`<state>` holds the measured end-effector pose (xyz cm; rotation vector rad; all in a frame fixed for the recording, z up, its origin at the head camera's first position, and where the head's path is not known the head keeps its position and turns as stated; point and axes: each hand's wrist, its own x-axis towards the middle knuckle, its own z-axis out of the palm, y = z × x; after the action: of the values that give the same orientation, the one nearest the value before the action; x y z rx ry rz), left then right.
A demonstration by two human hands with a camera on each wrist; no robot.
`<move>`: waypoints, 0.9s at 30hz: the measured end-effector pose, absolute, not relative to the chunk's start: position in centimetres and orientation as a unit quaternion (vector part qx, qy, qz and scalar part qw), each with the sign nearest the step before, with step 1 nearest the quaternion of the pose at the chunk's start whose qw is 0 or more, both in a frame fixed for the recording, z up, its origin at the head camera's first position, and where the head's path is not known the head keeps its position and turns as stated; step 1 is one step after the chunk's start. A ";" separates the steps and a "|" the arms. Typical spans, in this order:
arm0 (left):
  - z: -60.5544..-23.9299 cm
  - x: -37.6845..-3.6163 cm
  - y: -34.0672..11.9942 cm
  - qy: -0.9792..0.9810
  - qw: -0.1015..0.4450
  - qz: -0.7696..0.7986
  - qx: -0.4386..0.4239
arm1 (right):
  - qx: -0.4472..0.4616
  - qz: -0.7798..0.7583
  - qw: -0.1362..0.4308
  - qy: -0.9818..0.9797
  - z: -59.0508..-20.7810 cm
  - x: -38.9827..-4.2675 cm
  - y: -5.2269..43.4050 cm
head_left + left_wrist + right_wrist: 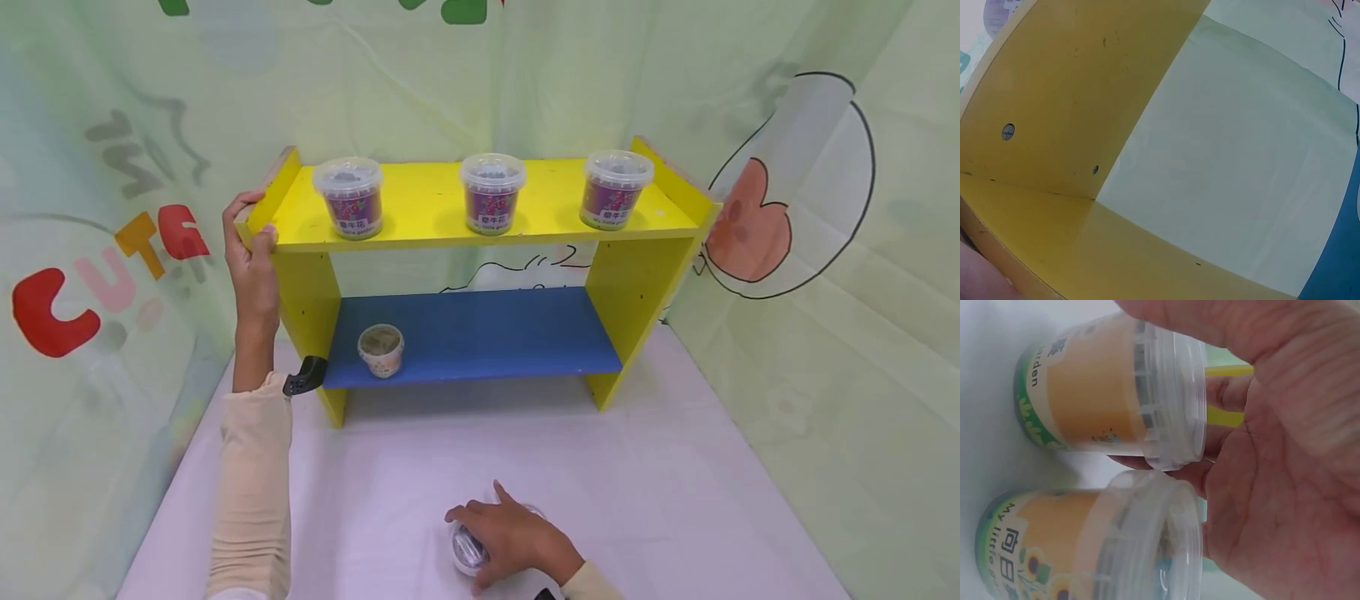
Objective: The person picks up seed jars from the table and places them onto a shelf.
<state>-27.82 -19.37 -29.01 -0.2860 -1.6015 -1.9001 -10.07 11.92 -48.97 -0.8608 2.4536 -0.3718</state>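
Tubs are what you are working with: two orange-labelled ones stand side by side on the white table under your right hand. Largest first, the yellow shelf has three purple tubs on top and one small tub on its blue board. Your left hand grips the shelf's top left corner; keeping it there should steady the frame.

In the wrist view your right palm covers the lids of the upper tub and the lower tub, fingers curled round the upper one. Best close evenly below the lid rim and lift straight, so the neighbour doesn't tip. Both tubs sit near you, well apart from the shelf.
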 end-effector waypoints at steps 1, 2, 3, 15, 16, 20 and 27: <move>-29.0 -27.8 -19.4 -0.608 0.315 -0.720 -0.109 | -0.312 -0.134 0.256 0.905 -49.0 -10.1 11.9; -29.0 -27.8 -19.3 -0.608 0.315 -0.721 -0.110 | -0.307 -0.130 0.257 0.907 -49.1 -10.1 11.8; -28.9 -27.8 -19.3 -0.607 0.315 -0.721 -0.110 | -0.302 -0.123 0.258 0.909 -49.2 -10.1 11.7; -28.9 -27.9 -19.4 -0.601 0.313 -0.727 -0.116 | -0.313 -0.115 0.210 0.919 -49.2 -9.8 11.9; -28.9 -27.9 -19.4 -0.600 0.313 -0.727 -0.116 | -0.313 -0.126 0.203 0.919 -49.2 -9.8 12.1; -28.9 -27.9 -19.4 -0.599 0.313 -0.728 -0.116 | -0.310 -0.180 0.170 0.918 -49.0 -10.2 12.3; -29.0 -27.9 -19.4 -0.602 0.312 -0.727 -0.113 | -0.288 -0.262 0.104 0.915 -48.7 -10.7 12.3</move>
<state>-27.90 -19.41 -28.96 -0.2981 -1.5881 -1.9173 -10.75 12.33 -48.70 -0.8506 2.6989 -0.7720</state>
